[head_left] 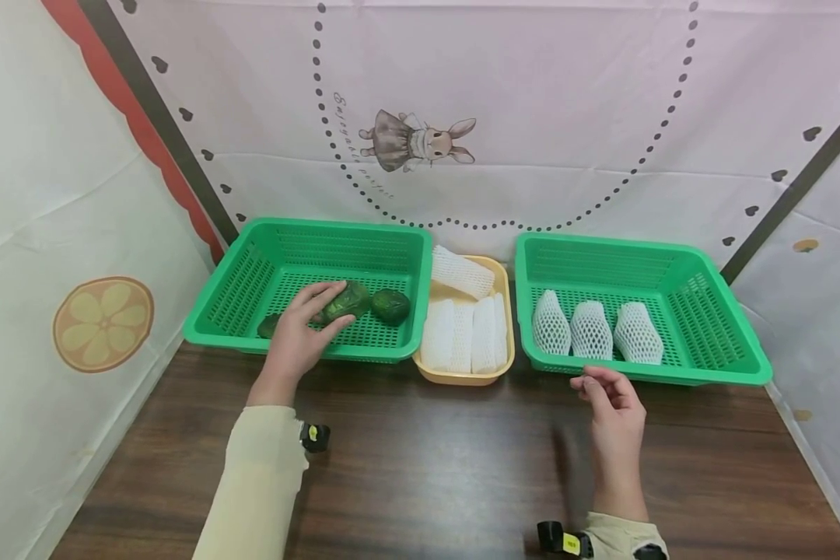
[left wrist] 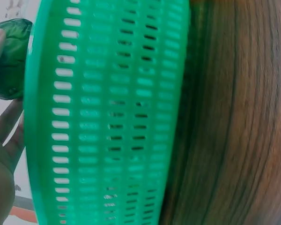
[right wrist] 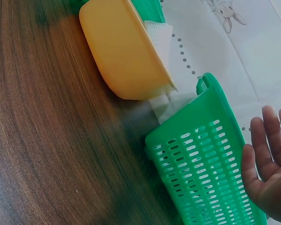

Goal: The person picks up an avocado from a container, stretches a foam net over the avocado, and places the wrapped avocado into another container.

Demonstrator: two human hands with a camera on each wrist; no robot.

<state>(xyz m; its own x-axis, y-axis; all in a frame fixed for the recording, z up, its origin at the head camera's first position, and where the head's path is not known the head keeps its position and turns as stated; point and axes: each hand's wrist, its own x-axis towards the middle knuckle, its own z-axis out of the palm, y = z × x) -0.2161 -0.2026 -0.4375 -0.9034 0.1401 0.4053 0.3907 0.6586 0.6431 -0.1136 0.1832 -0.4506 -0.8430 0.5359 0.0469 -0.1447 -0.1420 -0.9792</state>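
Note:
In the head view my left hand (head_left: 302,325) reaches over the front rim of the left green basket (head_left: 252,340). Thumb and fingers grip a dark green, wrinkled, shiny avocado (head_left: 347,302), which also shows above the rim in the left wrist view as a glossy avocado (left wrist: 13,58). Another avocado (head_left: 390,307) lies to its right, and a third avocado (head_left: 269,325) is partly hidden left of the hand. My right hand (head_left: 612,404), fingers loosely bent and holding nothing, hovers by the front rim of the right green basket (head_left: 714,376). White foam net sleeves cover three fruits (head_left: 591,330) in that basket.
Between the baskets stands a yellow tray (head_left: 466,379) holding several flat white foam nets (head_left: 462,334), one net (head_left: 462,272) lying askew at the back. All stand on a dark wooden table (head_left: 434,459) against a printed cloth backdrop (head_left: 532,93).

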